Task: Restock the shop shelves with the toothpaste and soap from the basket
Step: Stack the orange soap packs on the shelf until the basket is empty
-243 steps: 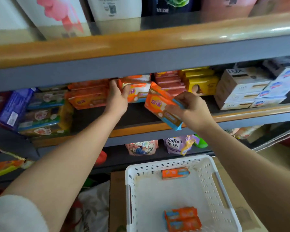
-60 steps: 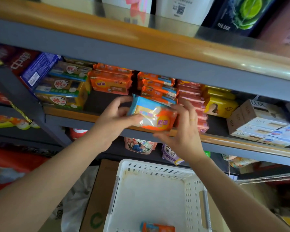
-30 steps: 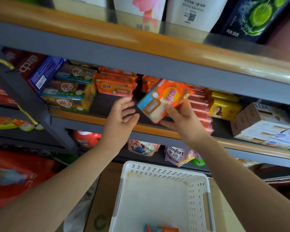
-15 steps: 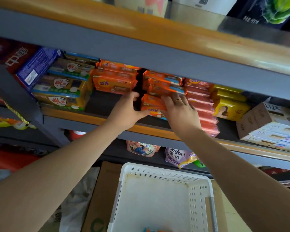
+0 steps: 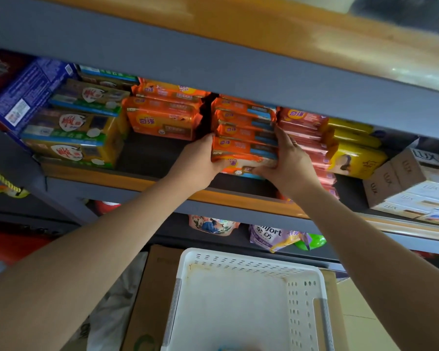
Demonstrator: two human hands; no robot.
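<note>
Both hands grip the seemingly flat, crosswise soap pack.

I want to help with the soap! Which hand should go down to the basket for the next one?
Probably the right hand: its arm already hangs above the white basket. The left hand could stay and steady the orange soap stack.

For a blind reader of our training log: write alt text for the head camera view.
Both hands, left hand and right hand, grip the sides of a stack of orange soap packs on a grey shop shelf. A white basket sits below.
</note>
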